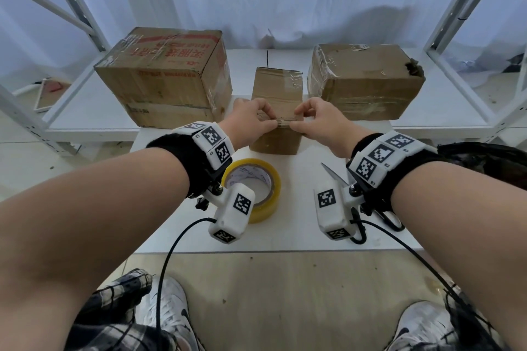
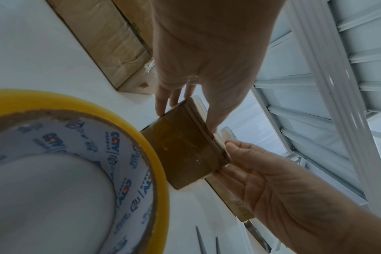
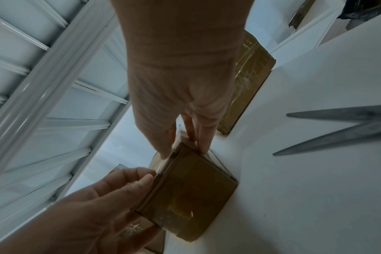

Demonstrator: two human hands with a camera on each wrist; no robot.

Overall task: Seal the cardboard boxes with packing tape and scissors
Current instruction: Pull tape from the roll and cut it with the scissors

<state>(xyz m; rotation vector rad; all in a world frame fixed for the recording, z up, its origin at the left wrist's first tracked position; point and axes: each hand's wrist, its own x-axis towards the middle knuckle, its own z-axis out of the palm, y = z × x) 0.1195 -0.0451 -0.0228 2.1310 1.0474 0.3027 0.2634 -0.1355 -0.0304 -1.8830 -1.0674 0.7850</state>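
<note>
Mid-seal on the small cardboard box, standing on the white table between two larger boxes behind. Left hand and right hand both at its near top edge, fingers curled and pinching there — apparently pressing a strip of tape flat over the seam, though the film is too clear to tell for certain. Tape roll lying flat just in front of the box, under the left wrist; scissors beside it under the right wrist, blades parted, untouched. Next, probably: smooth the strip down the sides, then reach back for roll and scissors — one hand for each.
</note>
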